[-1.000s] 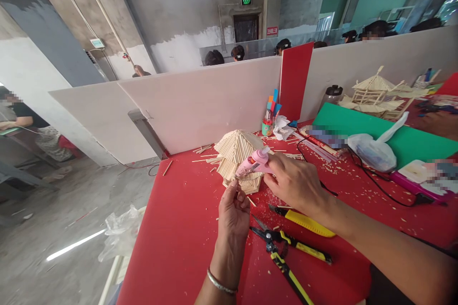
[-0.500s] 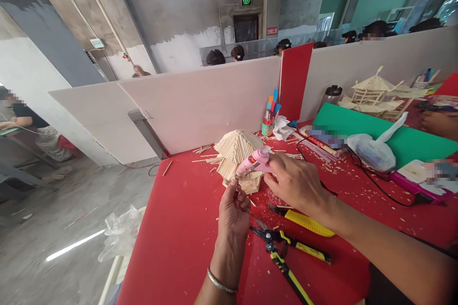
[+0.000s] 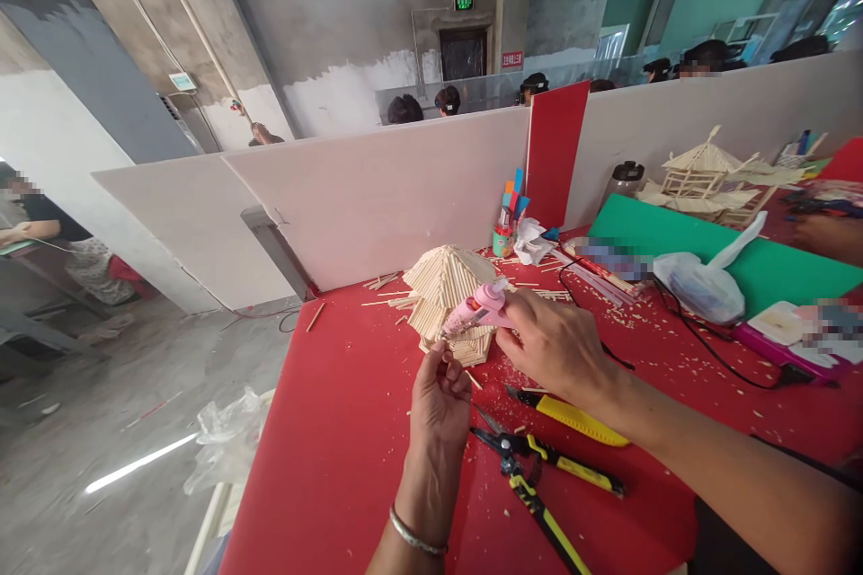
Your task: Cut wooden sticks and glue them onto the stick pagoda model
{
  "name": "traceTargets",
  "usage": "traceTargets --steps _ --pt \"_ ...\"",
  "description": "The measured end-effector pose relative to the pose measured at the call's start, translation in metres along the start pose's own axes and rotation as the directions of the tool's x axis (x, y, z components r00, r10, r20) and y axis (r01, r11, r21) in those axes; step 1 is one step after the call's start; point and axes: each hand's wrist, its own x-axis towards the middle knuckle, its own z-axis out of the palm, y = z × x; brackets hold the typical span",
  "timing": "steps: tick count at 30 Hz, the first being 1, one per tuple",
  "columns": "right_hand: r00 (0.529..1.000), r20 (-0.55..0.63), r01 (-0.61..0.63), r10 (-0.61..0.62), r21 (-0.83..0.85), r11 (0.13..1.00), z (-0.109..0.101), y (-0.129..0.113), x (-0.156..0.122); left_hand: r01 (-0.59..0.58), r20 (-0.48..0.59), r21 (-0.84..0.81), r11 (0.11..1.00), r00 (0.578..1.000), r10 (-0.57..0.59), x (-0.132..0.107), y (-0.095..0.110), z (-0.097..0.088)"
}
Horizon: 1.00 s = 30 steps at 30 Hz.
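My right hand (image 3: 549, 337) grips a pink hot glue gun (image 3: 475, 310), its nozzle slanting down to the left. Just below the nozzle, the fingertips of my left hand (image 3: 441, 382) are pinched together; whatever they hold is too small to make out. Behind both hands stands a small tiered model (image 3: 449, 274) built of pale wooden sticks, with a pointed roof. The glue gun and my left fingertips hide part of its lower front.
Yellow-handled pruning shears (image 3: 519, 458) and a yellow utility knife (image 3: 580, 418) lie near my forearms. Loose sticks and shavings litter the red table (image 3: 324, 467). A green board (image 3: 674, 238), a plastic bag (image 3: 701, 283) and a pen cup (image 3: 502, 238) are farther back. A pale partition (image 3: 391, 198) borders the table.
Both hands stay almost where they were. The glue gun has tilted very slightly, its nozzle still close to my left fingertips.
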Motion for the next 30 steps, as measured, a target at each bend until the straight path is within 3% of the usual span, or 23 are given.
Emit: traceTargets --steps 30 --pt "1.0 0.008 -0.021 0.021 0.009 1.0 -0.0009 -0.0016 0.0013 0.003 0.034 0.012 1.0 0.999 -0.004 -0.0004 0.0015 -0.0027"
